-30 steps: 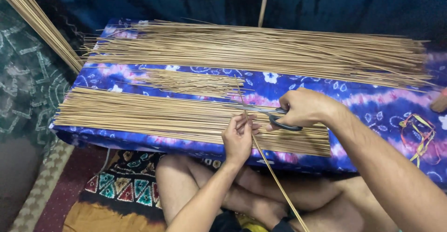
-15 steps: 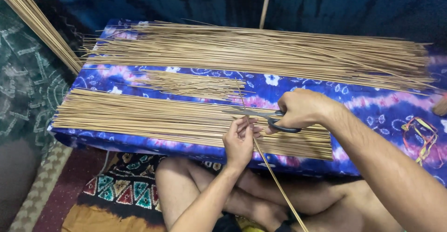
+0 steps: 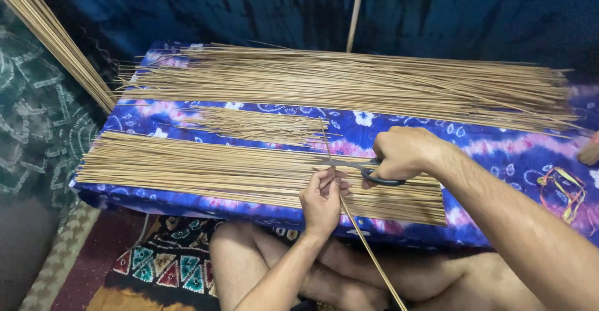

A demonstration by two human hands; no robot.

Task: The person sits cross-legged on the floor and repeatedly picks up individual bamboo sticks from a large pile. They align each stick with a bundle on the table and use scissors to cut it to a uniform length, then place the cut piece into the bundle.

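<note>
My left hand (image 3: 322, 199) pinches a single long thin stick (image 3: 362, 242) that runs from my lap up over the near pile. My right hand (image 3: 404, 154) grips a pair of dark-handled scissors (image 3: 360, 168), whose blades meet the stick just above my left fingers. Both hands hover over a neat row of cut sticks (image 3: 206, 170) lying on a low board covered in blue and purple tie-dye cloth (image 3: 399, 130). A small heap of short offcuts (image 3: 262, 124) lies in the middle of the cloth. A large pile of long sticks (image 3: 349, 83) fills the far side.
A bundle of long sticks (image 3: 50, 33) leans at the upper left. A single pole (image 3: 355, 11) stands against the dark blue backdrop. Coloured bands (image 3: 561, 189) lie on the cloth at the right. My bare legs (image 3: 262, 267) rest on a patterned mat (image 3: 162, 267) under the board.
Both hands stay in nearly the same place, with the scissors working at the stick. The view has shifted slightly.
</note>
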